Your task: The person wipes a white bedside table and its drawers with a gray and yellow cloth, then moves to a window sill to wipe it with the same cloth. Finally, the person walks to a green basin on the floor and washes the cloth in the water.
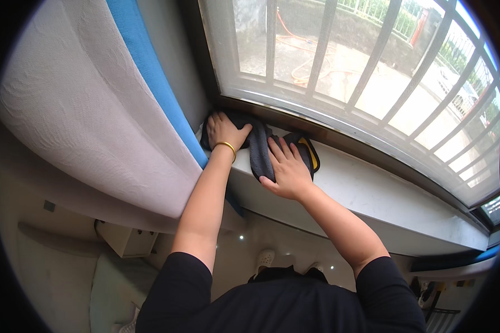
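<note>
A dark grey cloth (259,147) with black edging and a yellow patch lies bunched on the white windowsill (358,183), in the corner by the window frame. My left hand (226,131), with a gold bangle at the wrist, presses palm down on the cloth's left end, its thumb spread to the right. Flat on the right part of the cloth rests my right hand (287,170), fingers apart and thumb near the sill's front edge. A raised fold of cloth runs between the two hands. Neither hand visibly pinches the fabric.
A pale curtain (108,104) with a blue border (162,79) hangs close along my left arm. Beyond the sill stands a screened window (337,54) with bars outside. Below are a white cabinet (127,239) and a glossy floor (250,229). A second curtain (454,264) hangs at the right.
</note>
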### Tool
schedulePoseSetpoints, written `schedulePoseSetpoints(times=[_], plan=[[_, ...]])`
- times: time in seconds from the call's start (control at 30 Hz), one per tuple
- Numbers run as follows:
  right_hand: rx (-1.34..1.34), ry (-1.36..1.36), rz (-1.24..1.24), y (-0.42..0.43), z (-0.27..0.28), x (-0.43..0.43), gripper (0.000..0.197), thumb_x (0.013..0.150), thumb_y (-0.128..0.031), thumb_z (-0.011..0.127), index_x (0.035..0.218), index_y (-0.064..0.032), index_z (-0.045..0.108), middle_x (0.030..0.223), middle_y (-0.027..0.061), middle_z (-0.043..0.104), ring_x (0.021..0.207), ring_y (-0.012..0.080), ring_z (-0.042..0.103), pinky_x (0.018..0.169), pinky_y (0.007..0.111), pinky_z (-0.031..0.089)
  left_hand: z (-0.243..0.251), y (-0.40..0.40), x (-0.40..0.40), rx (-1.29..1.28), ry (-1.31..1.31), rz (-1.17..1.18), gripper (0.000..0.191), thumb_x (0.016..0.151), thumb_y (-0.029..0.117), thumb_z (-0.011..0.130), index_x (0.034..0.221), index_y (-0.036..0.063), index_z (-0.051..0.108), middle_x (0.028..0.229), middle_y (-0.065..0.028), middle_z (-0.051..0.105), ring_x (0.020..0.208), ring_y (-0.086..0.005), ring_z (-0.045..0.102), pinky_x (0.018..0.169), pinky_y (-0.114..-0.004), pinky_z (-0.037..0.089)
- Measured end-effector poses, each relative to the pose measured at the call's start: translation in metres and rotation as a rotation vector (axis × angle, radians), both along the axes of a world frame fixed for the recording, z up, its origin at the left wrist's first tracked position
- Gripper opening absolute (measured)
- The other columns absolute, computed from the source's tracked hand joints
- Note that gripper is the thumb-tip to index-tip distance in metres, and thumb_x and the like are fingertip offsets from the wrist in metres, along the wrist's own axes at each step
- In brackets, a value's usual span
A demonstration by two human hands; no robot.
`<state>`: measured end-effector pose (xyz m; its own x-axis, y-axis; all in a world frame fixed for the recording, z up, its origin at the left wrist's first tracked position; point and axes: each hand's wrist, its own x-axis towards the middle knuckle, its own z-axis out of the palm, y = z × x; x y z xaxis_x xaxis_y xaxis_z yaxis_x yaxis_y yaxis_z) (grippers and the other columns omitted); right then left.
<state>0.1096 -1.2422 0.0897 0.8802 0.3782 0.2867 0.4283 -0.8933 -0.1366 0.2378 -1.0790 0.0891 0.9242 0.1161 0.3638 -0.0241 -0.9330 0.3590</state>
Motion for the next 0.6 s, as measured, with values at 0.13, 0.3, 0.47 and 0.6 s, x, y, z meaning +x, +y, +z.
schedulePoseSetpoints(times=[0.13,0.3,0.47,0.6], plan=[[0.012,0.009,0.002,-0.001,0.002,-0.001,0.078,0.077,-0.048,0.052,0.135,0.0011,0.035,0.144,0.0186,0.029,0.134,0.0369,0.023,0.110,0.048,0.017,0.009,0.000,0.000,-0.018,0.030,-0.015,0.081,0.061,0.047,0.072,0.115,-0.0067,0.046,0.124,-0.0237,0.046,0.120,-0.0343,0.039,0.103,-0.039,0.032],[0.011,0.016,0.010,-0.002,0.002,0.000,0.077,0.078,-0.048,0.051,0.136,0.0005,0.035,0.144,0.0187,0.029,0.134,0.0370,0.023,0.110,0.048,0.017,-0.004,0.008,0.006,0.059,-0.093,-0.072,0.074,0.061,0.044,0.072,0.110,-0.0061,0.048,0.118,-0.0234,0.051,0.114,-0.0360,0.044,0.099,-0.040,0.036],[0.006,0.047,0.016,-0.006,0.001,0.001,0.075,0.078,-0.048,0.050,0.135,-0.0014,0.036,0.143,0.0182,0.031,0.134,0.0360,0.023,0.110,0.047,0.017,0.000,0.001,-0.011,0.060,0.043,-0.191,0.077,0.064,0.044,0.070,0.117,-0.0054,0.046,0.126,-0.0219,0.045,0.121,-0.0349,0.038,0.104,-0.039,0.031],[-0.016,0.018,0.028,-0.022,-0.001,-0.005,0.072,0.078,-0.047,0.052,0.132,-0.0024,0.040,0.140,0.0173,0.035,0.133,0.0353,0.026,0.110,0.047,0.018,-0.014,-0.016,-0.021,0.056,-0.040,-0.288,0.071,0.068,0.041,0.067,0.117,-0.0049,0.046,0.127,-0.0221,0.045,0.121,-0.0352,0.038,0.104,-0.041,0.030]])
